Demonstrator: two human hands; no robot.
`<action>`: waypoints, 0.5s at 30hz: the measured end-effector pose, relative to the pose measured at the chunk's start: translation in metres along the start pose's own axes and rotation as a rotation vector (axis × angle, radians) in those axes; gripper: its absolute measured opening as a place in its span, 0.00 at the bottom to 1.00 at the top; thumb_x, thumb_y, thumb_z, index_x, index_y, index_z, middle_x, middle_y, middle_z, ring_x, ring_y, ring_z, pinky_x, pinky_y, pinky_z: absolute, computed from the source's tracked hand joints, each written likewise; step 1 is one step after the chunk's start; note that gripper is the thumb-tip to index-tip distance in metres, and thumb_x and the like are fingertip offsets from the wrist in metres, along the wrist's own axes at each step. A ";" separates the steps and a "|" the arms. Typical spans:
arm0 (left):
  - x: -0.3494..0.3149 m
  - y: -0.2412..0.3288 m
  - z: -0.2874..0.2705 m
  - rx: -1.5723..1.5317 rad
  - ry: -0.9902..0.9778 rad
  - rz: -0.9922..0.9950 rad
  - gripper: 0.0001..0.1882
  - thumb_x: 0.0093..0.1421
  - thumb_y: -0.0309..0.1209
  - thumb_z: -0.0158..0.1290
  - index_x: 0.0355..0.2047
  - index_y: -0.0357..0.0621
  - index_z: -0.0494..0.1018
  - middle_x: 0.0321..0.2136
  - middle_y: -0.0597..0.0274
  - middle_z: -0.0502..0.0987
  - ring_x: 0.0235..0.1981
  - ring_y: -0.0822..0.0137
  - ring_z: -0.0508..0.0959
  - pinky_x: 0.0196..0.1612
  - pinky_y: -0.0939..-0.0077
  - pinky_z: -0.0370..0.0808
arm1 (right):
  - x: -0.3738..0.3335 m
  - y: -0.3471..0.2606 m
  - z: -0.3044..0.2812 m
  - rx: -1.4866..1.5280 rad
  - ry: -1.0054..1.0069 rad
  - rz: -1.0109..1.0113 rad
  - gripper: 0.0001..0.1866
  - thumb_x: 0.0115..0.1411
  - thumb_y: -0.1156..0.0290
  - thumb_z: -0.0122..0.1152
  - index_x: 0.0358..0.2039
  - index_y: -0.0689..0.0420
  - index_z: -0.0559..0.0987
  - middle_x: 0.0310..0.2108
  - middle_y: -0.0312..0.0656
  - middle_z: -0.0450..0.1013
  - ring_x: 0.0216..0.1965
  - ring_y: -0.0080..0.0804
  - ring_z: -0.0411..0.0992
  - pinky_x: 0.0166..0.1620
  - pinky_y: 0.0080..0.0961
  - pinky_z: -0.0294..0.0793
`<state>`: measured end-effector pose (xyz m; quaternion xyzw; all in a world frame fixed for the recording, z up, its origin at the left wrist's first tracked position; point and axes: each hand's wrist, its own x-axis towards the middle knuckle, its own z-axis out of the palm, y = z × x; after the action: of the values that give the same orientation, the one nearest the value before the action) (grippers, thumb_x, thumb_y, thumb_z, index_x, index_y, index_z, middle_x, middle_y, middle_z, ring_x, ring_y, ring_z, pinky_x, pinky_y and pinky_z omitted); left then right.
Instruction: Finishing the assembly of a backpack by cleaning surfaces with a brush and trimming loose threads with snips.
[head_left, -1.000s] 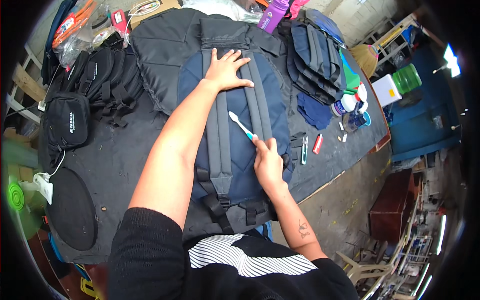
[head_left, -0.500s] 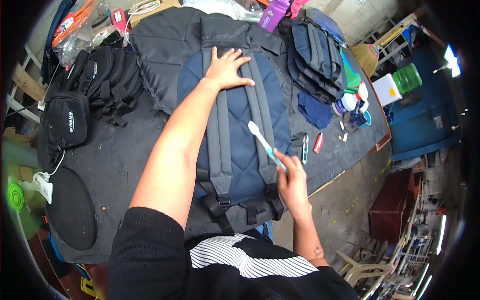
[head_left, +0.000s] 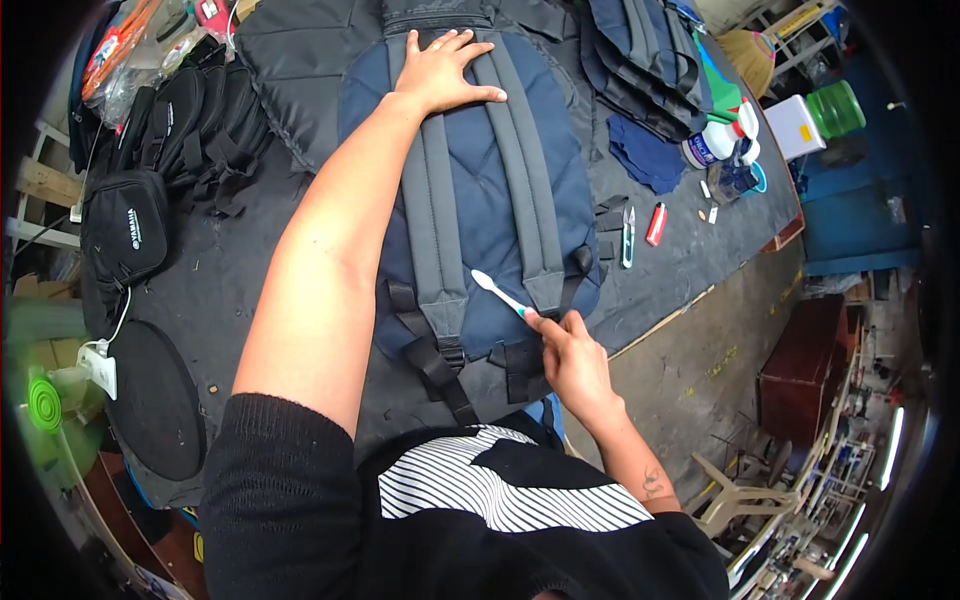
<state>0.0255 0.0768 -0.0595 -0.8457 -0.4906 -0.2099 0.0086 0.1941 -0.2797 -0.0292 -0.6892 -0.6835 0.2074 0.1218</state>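
Observation:
A navy backpack (head_left: pixel 470 190) with two grey padded shoulder straps lies strap side up on the dark table, its lower end toward me. My left hand (head_left: pixel 440 75) is spread flat across the tops of the straps, fingers apart, pressing on the bag. Closed around the handle of a white and teal toothbrush (head_left: pixel 497 292) is my right hand (head_left: pixel 577 365), near the bag's lower right corner. The brush head lies over the navy panel between the lower strap ends; I cannot tell if its bristles touch the cloth. Black webbing (head_left: pixel 437 375) hangs at the bag's lower edge.
Thread snips (head_left: pixel 628 238) and a red lighter (head_left: pixel 656 224) lie right of the bag. Beyond them are a navy cloth (head_left: pixel 645 155), a white spray bottle (head_left: pixel 720 140) and stacked backpacks (head_left: pixel 650 60). Black bags (head_left: pixel 190 130) and a black oval piece (head_left: pixel 155 400) occupy the left side.
My right hand has brought the toothbrush down and left, from beside the right strap to the panel between the strap ends. My left hand stays spread on the straps. The view has shifted slightly.

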 end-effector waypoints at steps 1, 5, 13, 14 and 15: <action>-0.002 -0.003 0.000 0.003 -0.006 -0.001 0.49 0.40 0.73 0.52 0.61 0.66 0.62 0.65 0.61 0.57 0.67 0.63 0.53 0.67 0.40 0.35 | -0.003 0.002 -0.004 0.007 0.000 -0.004 0.22 0.53 0.82 0.52 0.48 0.49 0.78 0.26 0.48 0.64 0.26 0.49 0.70 0.32 0.39 0.71; -0.005 -0.009 -0.003 0.033 -0.012 -0.007 0.49 0.40 0.73 0.52 0.61 0.67 0.62 0.65 0.61 0.57 0.67 0.63 0.53 0.67 0.41 0.35 | -0.005 0.000 -0.021 -0.017 -0.126 0.040 0.23 0.51 0.81 0.54 0.48 0.48 0.78 0.26 0.47 0.65 0.25 0.49 0.70 0.31 0.41 0.71; -0.003 -0.003 -0.005 0.005 0.006 0.001 0.48 0.41 0.71 0.53 0.61 0.66 0.64 0.65 0.61 0.58 0.67 0.63 0.54 0.67 0.42 0.35 | -0.003 -0.001 -0.018 -0.056 -0.102 0.023 0.24 0.51 0.81 0.54 0.50 0.48 0.77 0.28 0.46 0.66 0.26 0.50 0.71 0.31 0.42 0.71; -0.003 -0.002 -0.005 -0.005 0.018 0.008 0.48 0.41 0.71 0.54 0.61 0.65 0.64 0.65 0.60 0.58 0.67 0.62 0.54 0.66 0.41 0.36 | -0.002 -0.002 -0.009 -0.065 -0.062 0.013 0.24 0.52 0.81 0.53 0.50 0.48 0.76 0.28 0.46 0.66 0.27 0.50 0.72 0.31 0.42 0.71; -0.001 0.000 -0.004 -0.012 0.033 0.016 0.47 0.41 0.70 0.54 0.61 0.65 0.64 0.64 0.60 0.58 0.67 0.62 0.54 0.66 0.41 0.36 | 0.001 0.000 -0.004 -0.075 -0.018 -0.001 0.24 0.52 0.81 0.53 0.50 0.48 0.76 0.29 0.47 0.66 0.27 0.50 0.72 0.31 0.42 0.72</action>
<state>0.0236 0.0755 -0.0563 -0.8460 -0.4823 -0.2268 0.0132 0.1954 -0.2784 -0.0259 -0.6912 -0.6921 0.1878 0.0897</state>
